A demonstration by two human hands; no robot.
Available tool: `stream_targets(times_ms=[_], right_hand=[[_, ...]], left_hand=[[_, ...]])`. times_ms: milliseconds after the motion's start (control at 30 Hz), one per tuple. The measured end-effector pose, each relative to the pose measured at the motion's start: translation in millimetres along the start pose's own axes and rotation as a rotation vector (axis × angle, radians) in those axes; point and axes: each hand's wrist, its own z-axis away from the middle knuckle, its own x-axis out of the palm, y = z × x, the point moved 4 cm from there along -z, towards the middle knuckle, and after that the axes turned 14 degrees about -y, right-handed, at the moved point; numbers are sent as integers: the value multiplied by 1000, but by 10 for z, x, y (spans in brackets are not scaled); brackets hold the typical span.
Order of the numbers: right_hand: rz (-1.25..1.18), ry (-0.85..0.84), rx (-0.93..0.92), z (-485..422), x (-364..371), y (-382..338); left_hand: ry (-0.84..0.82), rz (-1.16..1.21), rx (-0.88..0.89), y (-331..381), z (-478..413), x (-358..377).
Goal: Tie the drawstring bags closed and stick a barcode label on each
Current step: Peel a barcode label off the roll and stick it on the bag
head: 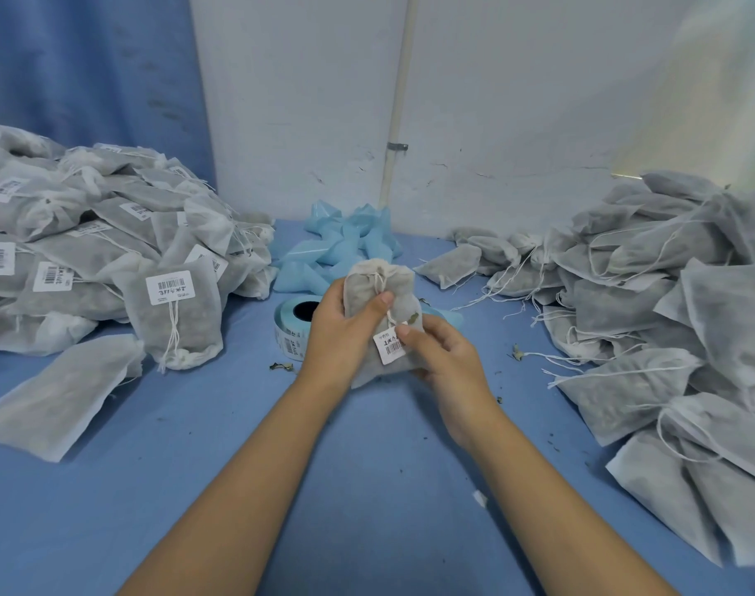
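Note:
A grey drawstring bag [399,294] is held upright above the blue table, its neck cinched with white string. My left hand [339,333] grips its left side, thumb across the front. My right hand [442,354] holds the lower right of the bag, and its thumb presses a white barcode label [389,347] onto the bag's front. A roll of labels [292,326] lies on the table just behind my left hand.
A heap of labelled bags [87,251] fills the left of the table [238,445]. Unlabelled bags with loose strings [668,316] pile up on the right. Crumpled blue backing paper [341,247] lies at the back by the wall. Dried leaf bits dot the table.

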Motion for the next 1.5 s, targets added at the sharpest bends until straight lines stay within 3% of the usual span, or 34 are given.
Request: stream_targets(times_ms=[100, 233, 433, 700, 867, 1100, 1267, 1400, 1500], right_hand=[[-106, 46, -51, -6, -27, -5], [-158, 136, -75, -4, -69, -34], [-22, 309, -216, 49, -106, -120], [-162, 466, -88, 53, -248, -45], [-110, 361, 54, 42, -221, 24], [-34, 138, 79, 15, -108, -30], [-247, 100, 22, 3, -61, -13], [-273, 145, -12, 5, -68, -34], [-272, 187, 32, 10, -86, -4]], left_hand=[[-110, 145, -125, -60, 23, 47], [-239, 110, -203, -128, 67, 97], [-267, 181, -235, -156, 87, 100], [-160, 264, -229, -127, 64, 32], [-149, 144, -231, -118, 52, -32], [-263, -119, -189, -162, 50, 8], [-307, -27, -255, -174, 64, 34], [-340, 44, -360, -180, 65, -4], [-180, 110, -263, -92, -4, -92]])
